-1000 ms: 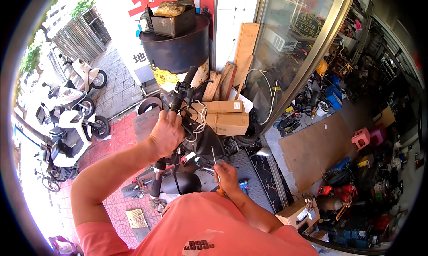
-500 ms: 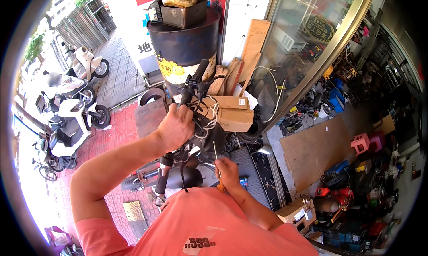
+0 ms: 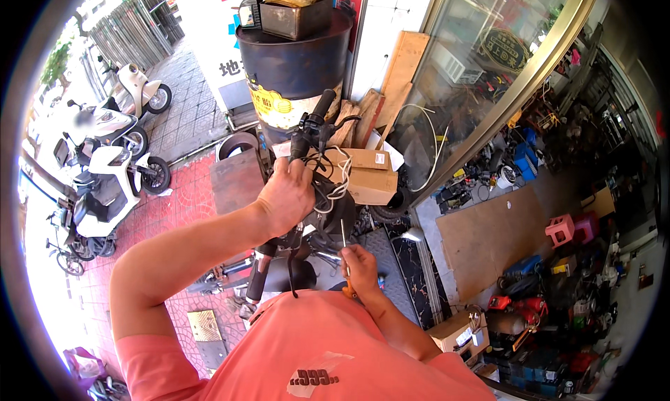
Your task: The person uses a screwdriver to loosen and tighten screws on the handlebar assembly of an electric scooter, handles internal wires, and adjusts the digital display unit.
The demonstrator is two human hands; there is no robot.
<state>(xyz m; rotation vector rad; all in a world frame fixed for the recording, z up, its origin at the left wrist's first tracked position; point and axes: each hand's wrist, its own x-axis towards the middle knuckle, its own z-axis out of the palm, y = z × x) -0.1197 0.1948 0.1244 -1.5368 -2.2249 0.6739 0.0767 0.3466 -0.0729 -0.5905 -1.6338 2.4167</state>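
Observation:
A black handlebar (image 3: 300, 147) crosses in front of me, one rubber grip (image 3: 321, 108) pointing away and the other grip (image 3: 257, 281) closer to my body. My left hand (image 3: 287, 196) is closed over the bar's middle; its fingers hide the part beneath. Beside it hang looped white and black cables (image 3: 340, 186). Low on the right, my right hand (image 3: 360, 267) grips a screwdriver (image 3: 343, 235) with a thin metal shaft and an orange handle. The shaft points up and away, near the dark housing under the cables. Whether its tip touches anything, I cannot tell.
A cardboard box (image 3: 370, 181) lies just beyond the cables. Behind stands a dark drum (image 3: 296, 66) with a metal tin (image 3: 296, 18) on top. Wooden boards (image 3: 405, 66) lean by the glass door (image 3: 481, 45). White scooters (image 3: 115, 191) are parked at left.
The view has shifted slightly. The left hand sits slightly farther right in the picture and the screwdriver's tilt differs a little. Both hands keep their hold.

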